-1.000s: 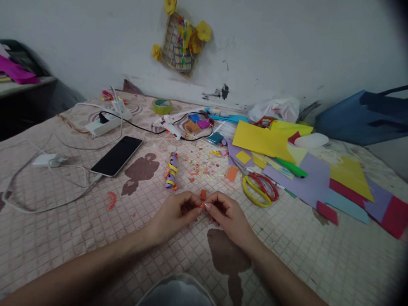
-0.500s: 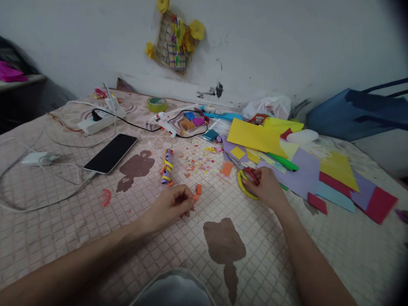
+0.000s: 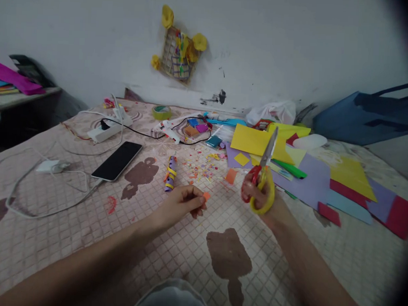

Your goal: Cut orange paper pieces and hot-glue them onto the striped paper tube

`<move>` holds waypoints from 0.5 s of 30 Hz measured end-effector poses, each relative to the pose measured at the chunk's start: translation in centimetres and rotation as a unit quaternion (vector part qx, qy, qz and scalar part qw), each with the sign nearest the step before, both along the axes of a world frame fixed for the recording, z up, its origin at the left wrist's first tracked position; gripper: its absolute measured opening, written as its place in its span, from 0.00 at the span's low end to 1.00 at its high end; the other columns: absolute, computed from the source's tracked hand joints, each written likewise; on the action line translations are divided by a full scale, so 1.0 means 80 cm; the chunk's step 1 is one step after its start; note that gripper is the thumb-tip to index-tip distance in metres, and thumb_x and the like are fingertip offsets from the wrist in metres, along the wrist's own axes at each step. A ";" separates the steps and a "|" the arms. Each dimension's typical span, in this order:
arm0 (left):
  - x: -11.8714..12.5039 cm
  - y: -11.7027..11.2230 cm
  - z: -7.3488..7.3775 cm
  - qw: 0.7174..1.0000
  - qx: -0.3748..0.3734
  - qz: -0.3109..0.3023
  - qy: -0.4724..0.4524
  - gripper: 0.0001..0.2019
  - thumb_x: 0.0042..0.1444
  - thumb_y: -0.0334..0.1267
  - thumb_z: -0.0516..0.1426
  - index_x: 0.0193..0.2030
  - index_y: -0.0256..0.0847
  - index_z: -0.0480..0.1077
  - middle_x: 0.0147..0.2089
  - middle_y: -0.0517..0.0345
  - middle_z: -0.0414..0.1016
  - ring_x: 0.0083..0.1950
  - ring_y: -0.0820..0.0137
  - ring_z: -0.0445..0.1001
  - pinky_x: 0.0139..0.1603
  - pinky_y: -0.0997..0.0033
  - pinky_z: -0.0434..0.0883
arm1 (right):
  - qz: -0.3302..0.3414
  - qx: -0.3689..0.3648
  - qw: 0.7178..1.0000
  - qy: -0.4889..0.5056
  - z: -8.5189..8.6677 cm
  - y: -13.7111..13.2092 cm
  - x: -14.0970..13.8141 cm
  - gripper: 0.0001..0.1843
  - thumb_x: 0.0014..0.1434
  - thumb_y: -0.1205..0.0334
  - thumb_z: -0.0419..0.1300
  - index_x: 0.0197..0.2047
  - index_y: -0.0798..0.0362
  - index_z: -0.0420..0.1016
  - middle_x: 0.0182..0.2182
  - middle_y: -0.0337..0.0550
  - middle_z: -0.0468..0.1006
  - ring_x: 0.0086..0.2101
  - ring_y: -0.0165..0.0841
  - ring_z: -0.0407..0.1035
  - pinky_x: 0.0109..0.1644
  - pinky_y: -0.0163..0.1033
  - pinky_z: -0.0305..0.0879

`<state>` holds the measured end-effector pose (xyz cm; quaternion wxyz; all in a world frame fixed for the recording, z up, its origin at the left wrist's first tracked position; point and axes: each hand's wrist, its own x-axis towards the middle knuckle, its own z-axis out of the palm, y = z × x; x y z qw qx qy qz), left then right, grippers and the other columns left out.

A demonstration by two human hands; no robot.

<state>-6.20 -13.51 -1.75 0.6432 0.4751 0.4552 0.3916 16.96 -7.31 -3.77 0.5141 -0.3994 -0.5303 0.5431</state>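
Note:
Between the thumb and fingers of my left hand (image 3: pixel 189 200) is a small orange paper piece (image 3: pixel 206 196). My right hand (image 3: pixel 267 204) grips scissors (image 3: pixel 264 173) by their red and yellow handles, raised off the table with the blades pointing up and away. Just beyond my left hand lies a purple roll (image 3: pixel 170 174) wound with yellow strips and orange bits. Another orange piece (image 3: pixel 230 176) rests on the table left of the scissors. Tiny coloured scraps (image 3: pixel 203 168) are scattered beyond my hands.
Coloured sheets (image 3: pixel 310 174) spread over the right side. A phone (image 3: pixel 117 161) on a cable lies left, near a power strip (image 3: pixel 107 128). A glue gun (image 3: pixel 167 130) and green tape roll (image 3: pixel 161 112) sit toward the wall. A blue bag (image 3: pixel 362 116) stands at the far right.
My right hand has lifted the scissors from the table and turned their blades upward. My left hand has picked up the orange piece and moved slightly right. The camera view has shifted.

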 end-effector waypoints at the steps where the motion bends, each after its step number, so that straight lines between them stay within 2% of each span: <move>1: 0.004 0.003 0.003 1.000 -0.002 -0.003 -0.005 0.11 0.51 0.42 0.59 0.30 0.34 0.65 0.27 0.59 0.71 0.24 0.79 0.68 0.25 0.79 0.64 | 0.028 -0.018 0.999 0.028 -0.002 -0.009 -0.014 0.16 0.46 0.55 0.67 0.32 0.48 0.63 0.22 0.31 0.64 0.18 0.26 0.60 0.20 0.33 0.59; 3: 0.014 0.006 0.005 1.000 0.004 -0.020 -0.015 0.11 0.52 0.41 0.58 0.30 0.34 0.65 0.28 0.58 0.72 0.24 0.79 0.68 0.25 0.78 0.65 | 0.064 -0.055 0.995 0.042 -0.005 -0.028 -0.039 0.14 0.49 0.55 0.65 0.31 0.49 0.63 0.19 0.30 0.64 0.18 0.26 0.60 0.20 0.33 0.58; 6: 0.026 0.006 0.004 0.999 0.021 -0.038 -0.020 0.10 0.51 0.41 0.58 0.30 0.34 0.65 0.26 0.59 0.71 0.23 0.79 0.67 0.24 0.78 0.66 | 0.079 -0.077 0.994 0.026 -0.004 -0.050 -0.059 0.14 0.51 0.54 0.64 0.33 0.50 0.64 0.26 0.34 0.70 0.21 0.26 0.62 0.23 0.33 0.60; 8: 0.032 0.003 0.003 0.999 0.020 -0.038 -0.008 0.11 0.51 0.41 0.58 0.28 0.34 0.66 0.24 0.60 0.70 0.22 0.79 0.67 0.23 0.78 0.65 | 0.073 -0.074 0.995 -0.001 0.001 -0.059 -0.063 0.14 0.51 0.55 0.64 0.34 0.50 0.64 0.27 0.35 0.71 0.22 0.26 0.62 0.24 0.33 0.60; 11: 0.033 -0.001 0.001 0.999 0.009 -0.040 0.002 0.12 0.51 0.42 0.59 0.27 0.34 0.66 0.24 0.61 0.69 0.22 0.79 0.66 0.23 0.79 0.65 | 0.046 -0.079 0.995 -0.042 0.010 -0.062 -0.063 0.15 0.49 0.54 0.65 0.33 0.51 0.63 0.22 0.33 0.68 0.21 0.26 0.60 0.23 0.33 0.57; 15: 0.027 -0.003 -0.005 0.999 0.011 -0.048 -0.006 0.13 0.52 0.44 0.58 0.27 0.34 0.65 0.24 0.62 0.68 0.22 0.79 0.67 0.24 0.78 0.66 | 0.019 -0.090 0.994 -0.054 0.014 -0.062 -0.063 0.17 0.48 0.53 0.66 0.33 0.52 0.63 0.22 0.32 0.65 0.20 0.26 0.58 0.22 0.32 0.57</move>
